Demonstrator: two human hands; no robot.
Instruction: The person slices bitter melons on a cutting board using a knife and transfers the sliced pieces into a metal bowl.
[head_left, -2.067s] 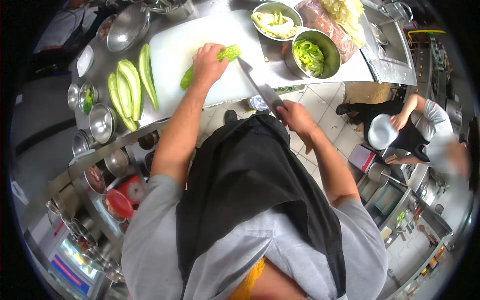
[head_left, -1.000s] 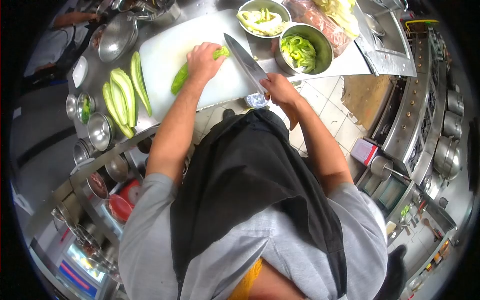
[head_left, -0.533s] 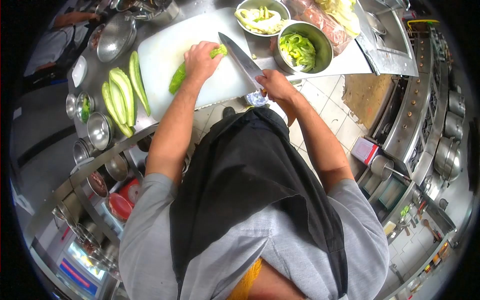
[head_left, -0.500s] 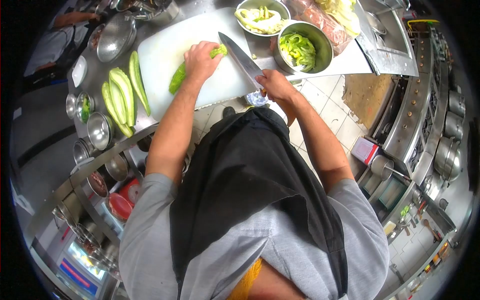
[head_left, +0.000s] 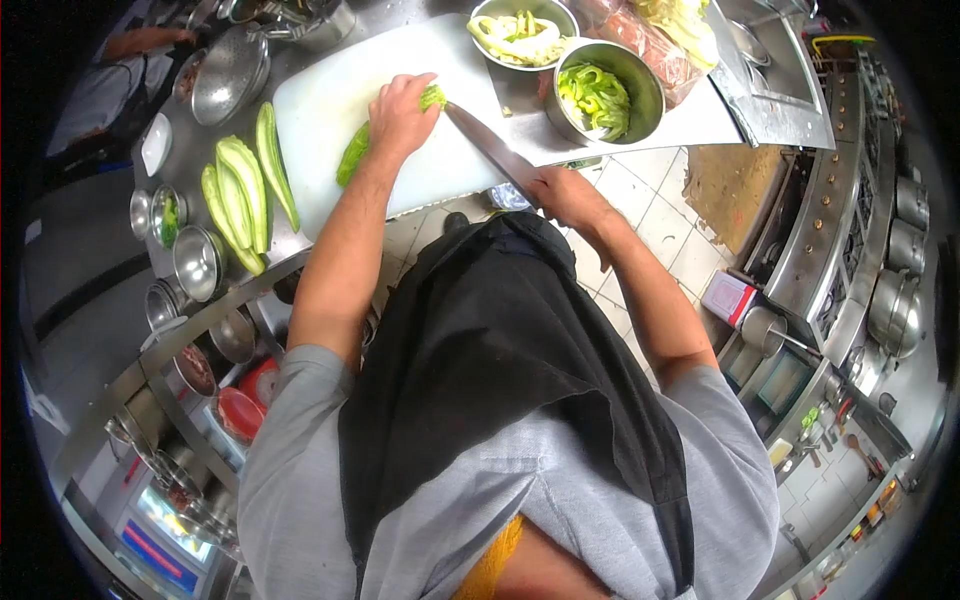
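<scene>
On the white cutting board (head_left: 310,130), my left hand (head_left: 400,118) presses down on a long green vegetable (head_left: 352,157), its fingers closed round the middle. The right end of the vegetable shows past my fingertips. My right hand (head_left: 568,197) grips the handle of a large knife (head_left: 490,148), whose tip touches or nearly touches that end. Left of the board lie several pale green halved vegetables (head_left: 242,185). Right of the board stand a bowl of pale strips (head_left: 522,40) and a deep metal pot (head_left: 648,95) with green strips inside.
A bagged pinkish item (head_left: 645,50) and leafy greens (head_left: 688,28) lie beyond the pot, near a sink (head_left: 785,60). Metal bowls (head_left: 199,262) and a colander (head_left: 230,75) stand on the left. Another person's arm (head_left: 145,40) shows at upper left. A stove (head_left: 815,200) is at right.
The knife tip has dropped from above the end of the vegetable to beside it, and my right hand has shifted slightly right and down. The co-worker seen earlier at right is no longer visible.
</scene>
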